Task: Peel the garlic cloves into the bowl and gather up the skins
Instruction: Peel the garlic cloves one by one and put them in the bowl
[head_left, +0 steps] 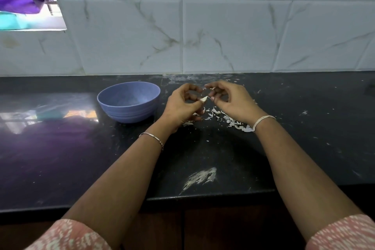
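One clove (203,99) between left fingers (193,105) (pinched)

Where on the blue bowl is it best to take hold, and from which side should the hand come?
Probably the rim of the blue bowl at its left edge, thumb inside, coming from above-left. It stands upright, and its rounded wall narrows downward, offering a poor grip. The left hand, holding a garlic clove, crowds its right side.

Blue-violet bowl (129,112) sat upright on the dark desk (205,148), pale garlic clove (204,99) was pinched by left hand (182,105), skin strip (210,88) pinched by right hand (231,101), white skins (230,120) lay scattered beneath.
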